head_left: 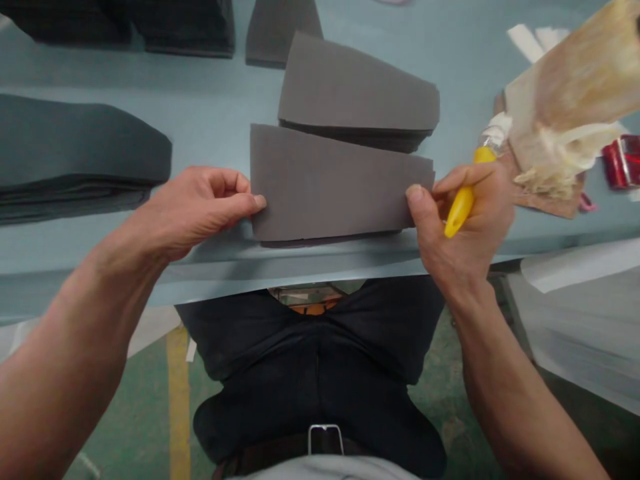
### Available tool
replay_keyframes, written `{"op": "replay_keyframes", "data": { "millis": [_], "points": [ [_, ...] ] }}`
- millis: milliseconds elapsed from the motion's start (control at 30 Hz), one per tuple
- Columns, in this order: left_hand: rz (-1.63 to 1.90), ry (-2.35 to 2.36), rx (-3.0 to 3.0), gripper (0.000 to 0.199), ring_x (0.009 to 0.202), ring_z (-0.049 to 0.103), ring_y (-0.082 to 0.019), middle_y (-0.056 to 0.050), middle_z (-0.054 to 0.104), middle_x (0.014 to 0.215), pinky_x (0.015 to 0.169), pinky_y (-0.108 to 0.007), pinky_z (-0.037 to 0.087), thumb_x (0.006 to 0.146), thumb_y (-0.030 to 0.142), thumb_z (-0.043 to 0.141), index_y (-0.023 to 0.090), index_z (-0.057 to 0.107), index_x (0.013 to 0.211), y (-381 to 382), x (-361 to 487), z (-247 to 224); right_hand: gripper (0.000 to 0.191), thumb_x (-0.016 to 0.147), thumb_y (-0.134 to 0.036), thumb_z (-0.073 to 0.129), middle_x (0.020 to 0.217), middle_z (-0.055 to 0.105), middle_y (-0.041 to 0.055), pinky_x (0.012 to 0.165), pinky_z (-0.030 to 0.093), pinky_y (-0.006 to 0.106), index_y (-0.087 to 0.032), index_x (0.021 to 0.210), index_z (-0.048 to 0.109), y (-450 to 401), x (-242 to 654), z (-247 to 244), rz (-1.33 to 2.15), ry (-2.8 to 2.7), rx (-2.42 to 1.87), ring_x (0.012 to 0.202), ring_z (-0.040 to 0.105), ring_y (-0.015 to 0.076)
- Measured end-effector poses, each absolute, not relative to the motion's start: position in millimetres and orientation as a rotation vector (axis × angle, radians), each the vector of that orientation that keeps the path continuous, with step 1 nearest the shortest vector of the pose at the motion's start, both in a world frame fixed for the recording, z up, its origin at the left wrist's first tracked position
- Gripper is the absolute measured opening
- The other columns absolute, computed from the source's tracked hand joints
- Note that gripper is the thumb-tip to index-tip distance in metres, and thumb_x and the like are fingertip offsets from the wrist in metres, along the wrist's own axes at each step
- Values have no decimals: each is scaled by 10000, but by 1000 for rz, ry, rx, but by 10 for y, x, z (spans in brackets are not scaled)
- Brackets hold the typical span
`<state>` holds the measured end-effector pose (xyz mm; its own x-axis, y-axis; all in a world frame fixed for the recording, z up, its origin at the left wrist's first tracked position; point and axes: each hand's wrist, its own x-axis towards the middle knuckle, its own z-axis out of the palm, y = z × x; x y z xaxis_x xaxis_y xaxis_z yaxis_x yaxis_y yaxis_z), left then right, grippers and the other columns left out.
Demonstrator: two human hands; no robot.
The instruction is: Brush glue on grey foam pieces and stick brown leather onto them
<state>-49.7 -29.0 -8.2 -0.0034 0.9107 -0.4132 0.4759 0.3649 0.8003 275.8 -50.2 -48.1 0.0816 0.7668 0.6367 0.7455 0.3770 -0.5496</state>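
Note:
A dark grey flat panel (340, 187), wider at its left end, lies at the table's front edge on what look like similar panels just under it. My left hand (200, 207) pinches its left edge, thumb on top. At its right end my right hand (465, 213) grips the edge between thumb and fingers. That same hand also keeps a brush with a yellow handle (461, 210) tucked in it, white bristles pointing away from me. Directly behind lies a stack of matching grey panels (357, 87).
Darker panel stacks (75, 143) lie at the left, with more black stacks (185, 27) at the back. On the right, a glue-crusted container (575, 87) rests on a brown board (560, 200) beside a red shiny object (623, 162). The blue-grey table (215, 87) ends near my lap.

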Motion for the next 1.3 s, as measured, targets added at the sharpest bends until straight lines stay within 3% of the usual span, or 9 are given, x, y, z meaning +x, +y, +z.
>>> {"op": "replay_keyframes", "data": {
  "millis": [133, 267, 600, 1133, 1300],
  "points": [
    [457, 1651, 1270, 330, 431, 307, -50, 46, 427, 487, 428, -210, 164, 753, 379, 772, 208, 541, 590, -259, -494, -61, 262, 970, -474, 735, 870, 588, 14, 764, 561, 415, -284, 948, 556, -534, 2772, -486, 91, -1653, -1401, 749, 591, 202],
    [390, 1694, 1281, 320, 425, 289, -57, 43, 426, 493, 429, -235, 140, 763, 376, 810, 200, 589, 613, -228, -473, -61, 238, 971, -424, 736, 876, 598, 37, 758, 566, 407, -286, 939, 544, -559, 2762, -458, 189, -1652, -1485, 735, 598, 210],
    [305, 1689, 1395, 289, 490, 439, -102, 0, 578, 568, 478, -256, 228, 754, 424, 818, 181, 693, 660, -164, -537, -123, 202, 963, -327, 737, 858, 579, 18, 765, 514, 386, -283, 942, 542, -570, 2783, -508, 252, -1649, -1541, 731, 570, 195],
    [152, 1738, 1440, 265, 444, 321, -64, 51, 442, 447, 487, -260, 177, 874, 260, 834, 138, 749, 654, -132, -413, -11, 190, 964, -367, 728, 811, 591, 27, 699, 495, 399, -303, 920, 554, -530, 2734, -527, 154, -1679, -1565, 706, 555, 220],
    [206, 1662, 1432, 315, 430, 316, -54, 53, 442, 470, 459, -247, 176, 859, 321, 838, 143, 715, 631, -109, -499, -76, 209, 954, -352, 738, 809, 584, 20, 711, 491, 398, -298, 922, 539, -522, 2723, -507, 192, -1665, -1578, 692, 548, 213]
  ]
}}
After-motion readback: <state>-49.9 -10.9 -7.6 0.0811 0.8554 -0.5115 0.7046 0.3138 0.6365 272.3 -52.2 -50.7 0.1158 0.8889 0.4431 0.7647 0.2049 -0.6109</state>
